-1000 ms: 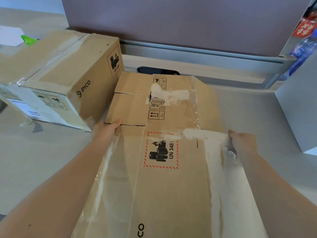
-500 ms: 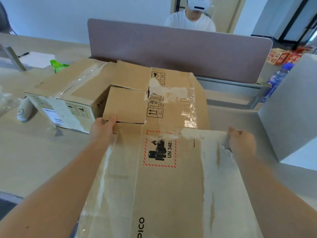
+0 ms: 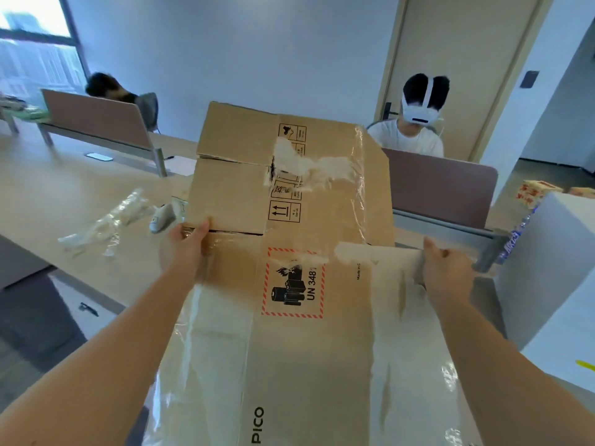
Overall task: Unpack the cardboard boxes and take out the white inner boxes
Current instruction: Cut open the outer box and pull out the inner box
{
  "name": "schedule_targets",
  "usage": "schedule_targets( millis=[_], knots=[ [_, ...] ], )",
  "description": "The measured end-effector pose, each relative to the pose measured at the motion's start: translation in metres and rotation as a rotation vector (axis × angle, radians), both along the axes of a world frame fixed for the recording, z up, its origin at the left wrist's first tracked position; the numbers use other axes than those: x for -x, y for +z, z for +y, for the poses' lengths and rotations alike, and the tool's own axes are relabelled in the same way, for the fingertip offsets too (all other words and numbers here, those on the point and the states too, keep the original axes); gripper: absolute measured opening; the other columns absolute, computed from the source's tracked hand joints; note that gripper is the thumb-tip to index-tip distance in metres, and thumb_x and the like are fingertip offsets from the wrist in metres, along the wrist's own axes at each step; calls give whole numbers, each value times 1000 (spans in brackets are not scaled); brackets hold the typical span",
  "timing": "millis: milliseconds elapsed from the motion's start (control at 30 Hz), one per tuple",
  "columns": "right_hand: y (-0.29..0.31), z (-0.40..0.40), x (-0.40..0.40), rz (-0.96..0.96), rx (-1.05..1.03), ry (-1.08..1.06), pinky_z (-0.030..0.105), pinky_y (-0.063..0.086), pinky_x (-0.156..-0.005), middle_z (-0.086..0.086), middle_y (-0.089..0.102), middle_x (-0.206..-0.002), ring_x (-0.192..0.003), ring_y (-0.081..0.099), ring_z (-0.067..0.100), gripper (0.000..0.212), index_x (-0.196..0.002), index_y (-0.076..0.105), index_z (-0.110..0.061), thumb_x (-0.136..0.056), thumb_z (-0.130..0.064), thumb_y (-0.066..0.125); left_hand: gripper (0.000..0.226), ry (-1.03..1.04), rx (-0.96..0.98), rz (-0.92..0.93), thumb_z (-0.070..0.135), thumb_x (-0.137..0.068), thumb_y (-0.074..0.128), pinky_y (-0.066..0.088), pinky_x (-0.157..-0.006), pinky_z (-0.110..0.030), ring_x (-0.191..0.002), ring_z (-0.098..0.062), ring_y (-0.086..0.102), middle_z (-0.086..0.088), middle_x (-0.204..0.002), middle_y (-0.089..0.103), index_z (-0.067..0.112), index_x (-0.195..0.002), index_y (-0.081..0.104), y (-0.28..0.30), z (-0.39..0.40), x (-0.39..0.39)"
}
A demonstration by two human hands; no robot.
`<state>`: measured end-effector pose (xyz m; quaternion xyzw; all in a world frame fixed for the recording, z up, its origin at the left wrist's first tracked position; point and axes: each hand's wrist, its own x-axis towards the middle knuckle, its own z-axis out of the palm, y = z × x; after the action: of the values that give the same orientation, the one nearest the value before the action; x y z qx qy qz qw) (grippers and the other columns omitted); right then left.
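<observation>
Head view: flattened carton [image 3: 289,284] held up in front, tilted away, filling most of the middle. Left hand [image 3: 185,249] gripping its left edge right at the fold, thumb on the near face, other fingers hidden behind. Right hand [image 3: 446,272] clamped on the right edge at about the same height, fingers curled over the torn white patch. Far flaps sticking up past both hands, with torn tape [image 3: 360,175] and ripped white paper across the seam. Red-hatched UN 3481 label [image 3: 293,283] on the near panel, PICO printed lower down, handling symbols up by the flaps

Crumpled clear wrap [image 3: 106,222] lying on the tabletop [image 3: 48,194] off to the left, small white gadget [image 3: 159,218] just beside it, close to the carton's left edge; can't tell what it is. Big white box [image 3: 547,268] sitting at the right, only partly in view, well clear of the left hand and near the right one

Brown divider [image 3: 441,185] behind the carton, person in a white headset [image 3: 420,115] seated past it. Second divider [image 3: 96,117] far left with another person bent down behind it
</observation>
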<state>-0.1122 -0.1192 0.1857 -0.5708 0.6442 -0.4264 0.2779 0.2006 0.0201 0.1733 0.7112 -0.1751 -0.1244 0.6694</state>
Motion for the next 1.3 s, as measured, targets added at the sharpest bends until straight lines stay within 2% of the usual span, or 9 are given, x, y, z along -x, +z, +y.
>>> schedule_targets(
  millis=[100, 200, 367, 600, 733, 867, 1000, 1133, 1300],
  knots=[
    [13, 15, -11, -32, 6, 35, 29, 33, -65, 17, 54, -91, -71, 47, 25, 37, -93, 54, -2, -94, -37, 44, 17, 75, 51, -25, 30, -86, 64, 46, -91, -39, -86, -18, 53, 2, -77, 57, 15, -79, 59, 15, 39, 4],
    [25, 29, -33, -60, 47, 103, 31, 31, -71, 19, 53, -92, -86, 51, 31, 39, -92, 55, 3, -94, -35, 45, 23, 155, 75, -61, 30, -88, 60, 43, -77, -33, -79, -19, 51, 2, -73, 53, 13, -76, 52, 27, 81, -1],
    [40, 66, -89, -69, 92, 259, 30, 26, -68, 13, 47, -86, -82, 45, 26, 40, -91, 55, 3, -96, -34, 41, 37, 307, 134, -37, 29, -90, 58, 35, -56, -24, -60, -11, 42, 2, -66, 46, 15, -62, 39, 39, 160, -23],
    [48, 157, -204, -200, 56, 639, 28, 35, -66, 1, 49, -72, -80, 55, 28, 33, -87, 49, -8, -88, -39, 57, 38, 575, 187, -23, 29, -90, 59, 37, -57, -24, -59, -12, 41, 1, -64, 45, 15, -61, 39, 42, 306, -72],
    [53, 212, -260, -240, -16, 840, 19, 41, -44, 8, 57, -82, -59, 51, 16, 28, -97, 48, -10, -83, -27, 66, 38, 671, 197, -8, 31, -89, 61, 41, -63, -29, -58, -14, 43, 0, -64, 47, 15, -62, 38, 42, 381, -101],
    [51, 280, -328, -211, -20, 920, 32, 44, -76, 8, 59, -96, -89, 58, 25, 35, -107, 52, -8, -80, -25, 68, 39, 782, 217, -50, 28, -89, 61, 39, -57, -22, -57, -12, 43, 1, -62, 46, 15, -61, 37, 48, 465, -133],
    [49, 356, -394, -235, -32, 1011, 31, 44, -75, 3, 55, -87, -80, 51, 18, 32, -102, 51, -13, -79, -26, 68, 37, 886, 242, -52, 28, -88, 62, 41, -61, -26, -56, -12, 45, 1, -62, 49, 16, -60, 41, 52, 551, -164],
    [43, 426, -452, -212, -68, 1132, 24, 38, -56, 1, 56, -83, -73, 52, 19, 40, -95, 50, -14, -67, -32, 71, 35, 993, 248, -68, 24, -89, 61, 40, -57, -20, -57, -12, 45, 0, -62, 48, 16, -61, 41, 48, 628, -182],
    [31, 496, -532, -131, -140, 1218, 26, 39, -71, 20, 63, -107, -97, 60, 34, 38, -111, 58, -3, -77, -21, 62, 34, 1127, 211, -69, 25, -89, 61, 38, -59, -25, -57, -14, 44, -2, -62, 47, 16, -62, 43, 35, 703, -206]
  ],
)
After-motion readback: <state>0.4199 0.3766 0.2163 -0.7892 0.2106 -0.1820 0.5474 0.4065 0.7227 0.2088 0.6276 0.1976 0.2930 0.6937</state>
